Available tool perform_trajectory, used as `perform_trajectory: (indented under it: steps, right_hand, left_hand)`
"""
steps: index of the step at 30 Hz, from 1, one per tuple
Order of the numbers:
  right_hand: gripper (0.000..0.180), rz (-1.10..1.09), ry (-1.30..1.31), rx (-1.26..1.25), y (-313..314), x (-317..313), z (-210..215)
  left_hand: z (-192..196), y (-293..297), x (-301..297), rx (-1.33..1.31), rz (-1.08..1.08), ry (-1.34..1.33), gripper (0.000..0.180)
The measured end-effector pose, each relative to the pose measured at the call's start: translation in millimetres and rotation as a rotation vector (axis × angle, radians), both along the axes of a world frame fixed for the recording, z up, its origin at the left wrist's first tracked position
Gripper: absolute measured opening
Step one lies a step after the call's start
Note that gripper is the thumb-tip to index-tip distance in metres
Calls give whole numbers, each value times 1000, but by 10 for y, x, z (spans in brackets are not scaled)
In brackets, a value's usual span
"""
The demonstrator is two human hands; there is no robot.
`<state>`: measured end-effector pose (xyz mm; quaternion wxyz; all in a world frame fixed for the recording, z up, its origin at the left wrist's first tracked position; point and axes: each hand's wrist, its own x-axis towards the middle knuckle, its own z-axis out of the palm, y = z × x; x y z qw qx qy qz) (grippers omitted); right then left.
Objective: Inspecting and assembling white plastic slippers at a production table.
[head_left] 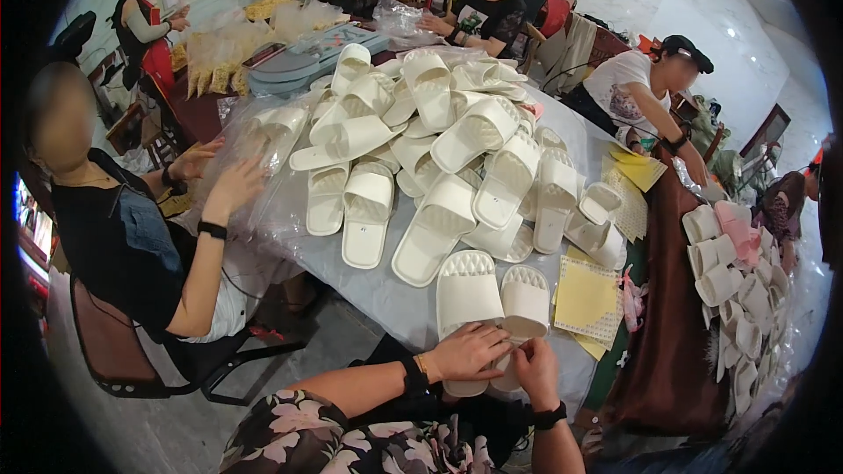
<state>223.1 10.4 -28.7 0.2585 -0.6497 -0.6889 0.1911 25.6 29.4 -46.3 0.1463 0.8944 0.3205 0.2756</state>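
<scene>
Two cream slide slippers lie side by side at the table's near edge, a longer one (470, 285) and a shorter-looking one (527, 298). My left hand (465, 353) rests across the footbed of the longer slipper, its fingers stretched toward the other. Over the heel part of the right slipper, my right hand (536, 373) has thumb and fingertips pinched together; whatever is between them is too small to make out. Just beyond my hands rises a big heap of cream slippers (435, 219). Yellow sheets with rows of small dots (588, 298) lie right of my right hand.
A person (114, 211) sits at the left, hands raised over clear plastic bags. Another person (645, 88) leans in at the right. More slippers (738, 298) are piled far right beside brown cloth (676, 316). Bags of yellow pieces (219, 53) and grey-blue trays (307, 61) stand behind.
</scene>
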Motion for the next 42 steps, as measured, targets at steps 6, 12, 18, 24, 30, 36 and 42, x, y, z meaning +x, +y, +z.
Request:
perform_trajectory:
  steps: [6, 12, 18, 24, 30, 36, 42]
  right_hand:
    - [14, -1, 42, -63, -24, 0, 26]
    - [11, -2, -11, -33, -74, -27, 41]
    - [10, 26, 12, -11, -89, -45, 6]
    - [20, -70, 270, -95, -91, 3, -34]
    - [14, 14, 135, 53, -81, 26, -115]
    - [12, -11, 86, -16, -100, -46, 41]
    - [11, -10, 54, -5, -121, -26, 26]
  left_hand:
    - [7, -6, 5, 3, -2, -10, 50]
    - [21, 14, 9, -3, -8, -15, 50]
    - [0, 4, -9, -35, 1, -9, 51]
    - [-31, -1, 32, -34, 5, 2, 51]
    - [-21, 5, 13, -43, -21, -22, 51]
    - [-50, -2, 19, -47, -12, -10, 53]
    - [-89, -10, 29, -27, -5, -17, 54]
